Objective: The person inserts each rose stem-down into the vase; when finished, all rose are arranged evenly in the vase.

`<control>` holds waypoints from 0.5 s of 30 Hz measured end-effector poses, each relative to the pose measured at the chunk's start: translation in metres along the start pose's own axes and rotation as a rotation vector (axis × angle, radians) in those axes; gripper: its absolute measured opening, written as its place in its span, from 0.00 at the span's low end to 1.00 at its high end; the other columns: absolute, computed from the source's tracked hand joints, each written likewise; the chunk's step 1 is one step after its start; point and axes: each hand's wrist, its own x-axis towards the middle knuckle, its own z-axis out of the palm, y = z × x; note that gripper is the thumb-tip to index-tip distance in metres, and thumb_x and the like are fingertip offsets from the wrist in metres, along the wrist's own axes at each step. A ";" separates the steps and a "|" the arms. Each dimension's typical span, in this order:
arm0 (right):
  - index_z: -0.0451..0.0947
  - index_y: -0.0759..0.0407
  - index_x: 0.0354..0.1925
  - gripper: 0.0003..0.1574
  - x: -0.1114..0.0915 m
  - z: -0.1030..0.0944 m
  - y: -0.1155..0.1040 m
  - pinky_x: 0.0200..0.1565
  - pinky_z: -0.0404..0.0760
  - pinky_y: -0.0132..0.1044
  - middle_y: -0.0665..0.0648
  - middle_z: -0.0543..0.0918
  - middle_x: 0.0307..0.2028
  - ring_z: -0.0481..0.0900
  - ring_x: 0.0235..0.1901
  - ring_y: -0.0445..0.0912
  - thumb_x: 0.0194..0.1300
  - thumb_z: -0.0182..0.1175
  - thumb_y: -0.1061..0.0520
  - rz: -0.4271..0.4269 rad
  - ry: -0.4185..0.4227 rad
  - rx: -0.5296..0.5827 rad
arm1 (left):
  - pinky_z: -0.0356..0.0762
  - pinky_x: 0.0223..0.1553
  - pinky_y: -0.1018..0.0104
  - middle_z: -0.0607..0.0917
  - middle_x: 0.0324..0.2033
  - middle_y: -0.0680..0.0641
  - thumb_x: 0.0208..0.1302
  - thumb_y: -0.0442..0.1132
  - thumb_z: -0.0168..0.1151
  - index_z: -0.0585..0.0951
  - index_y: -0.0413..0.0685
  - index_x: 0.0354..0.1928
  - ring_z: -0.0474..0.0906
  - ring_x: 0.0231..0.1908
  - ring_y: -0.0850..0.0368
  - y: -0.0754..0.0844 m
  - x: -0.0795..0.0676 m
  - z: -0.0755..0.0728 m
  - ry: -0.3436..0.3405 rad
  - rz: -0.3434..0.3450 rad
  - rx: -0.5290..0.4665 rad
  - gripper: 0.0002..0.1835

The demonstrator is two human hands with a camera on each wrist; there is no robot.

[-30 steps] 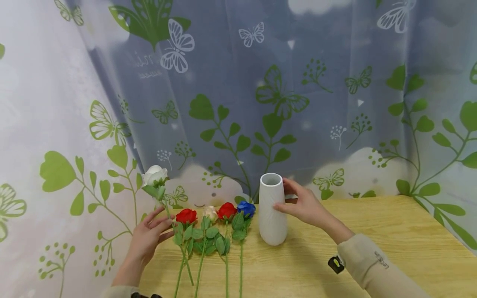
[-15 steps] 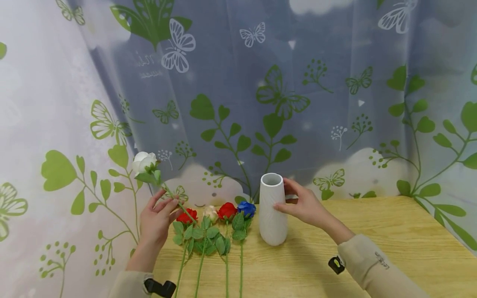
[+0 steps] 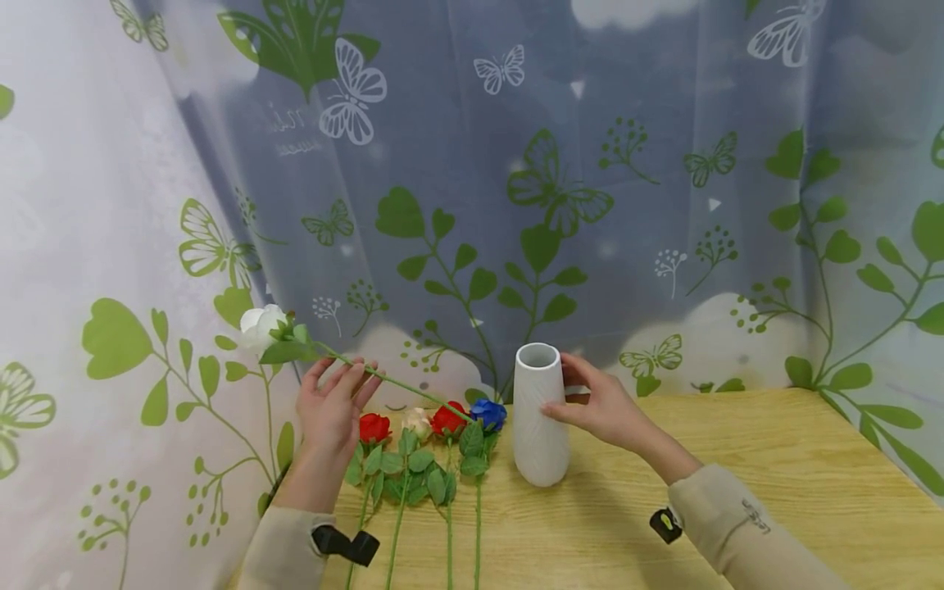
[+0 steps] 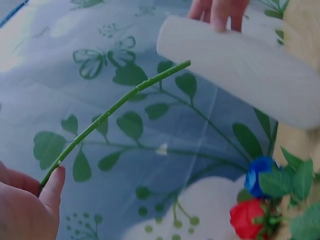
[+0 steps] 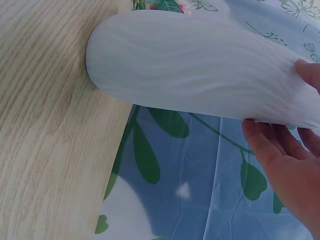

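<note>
A white artificial rose point(image 3: 262, 329) is pinched between the thumb and fingers of my left hand point(image 3: 329, 418), above the left part of the table. Its bloom tilts to the left, and the bare green stem point(image 4: 115, 107) slants down to the right, its cut end pointing towards the vase. The white vase point(image 3: 541, 426) stands upright on the table with its mouth facing up. My right hand point(image 3: 608, 410) holds the vase from the right side near its upper half, thumb in front and fingers behind, as the right wrist view also shows.
On the wooden table point(image 3: 737, 459) lie a red rose point(image 3: 374, 428), a cream rose point(image 3: 416, 422), another red rose point(image 3: 448, 419) and a blue rose point(image 3: 488, 414), left of the vase, stems towards me. A patterned curtain point(image 3: 457, 164) hangs behind the table.
My left hand has moved right and turned, swinging the white rose from nearly upright to slanted, with its stem end now towards the vase. The right hand and vase have stayed in place.
</note>
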 end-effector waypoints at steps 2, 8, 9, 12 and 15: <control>0.63 0.59 0.78 0.51 0.000 0.000 0.000 0.60 0.84 0.63 0.65 0.80 0.63 0.83 0.58 0.59 0.65 0.76 0.54 -0.002 0.001 -0.002 | 0.90 0.51 0.61 0.83 0.41 0.47 0.75 0.25 0.59 0.63 0.48 0.66 0.90 0.41 0.56 0.001 -0.001 0.009 -0.007 0.012 -0.033 0.25; 0.63 0.59 0.78 0.51 0.000 -0.001 0.000 0.60 0.85 0.61 0.65 0.80 0.63 0.83 0.58 0.59 0.65 0.76 0.53 0.000 -0.002 -0.010 | 0.89 0.54 0.60 0.82 0.42 0.47 0.75 0.25 0.59 0.65 0.50 0.62 0.89 0.42 0.55 0.006 -0.004 0.036 -0.013 0.059 -0.049 0.22; 0.63 0.58 0.79 0.51 0.000 -0.001 0.000 0.60 0.85 0.60 0.64 0.80 0.63 0.83 0.58 0.59 0.65 0.76 0.52 0.002 -0.004 -0.009 | 0.89 0.54 0.59 0.82 0.42 0.46 0.75 0.25 0.59 0.66 0.49 0.63 0.89 0.42 0.54 0.006 -0.004 0.041 -0.009 0.072 -0.051 0.22; 0.63 0.58 0.79 0.51 0.000 -0.001 0.000 0.59 0.85 0.60 0.64 0.80 0.63 0.83 0.58 0.59 0.65 0.76 0.52 0.002 -0.008 -0.006 | 0.89 0.54 0.59 0.83 0.43 0.45 0.74 0.26 0.60 0.66 0.48 0.64 0.90 0.43 0.53 0.009 -0.005 0.054 0.000 0.110 -0.066 0.23; 0.63 0.59 0.78 0.51 0.000 0.000 0.000 0.59 0.85 0.62 0.65 0.80 0.63 0.82 0.58 0.59 0.65 0.76 0.53 0.000 -0.007 0.001 | 0.90 0.53 0.58 0.84 0.42 0.45 0.73 0.25 0.61 0.66 0.48 0.63 0.90 0.42 0.52 0.010 -0.007 0.066 -0.006 0.137 -0.087 0.23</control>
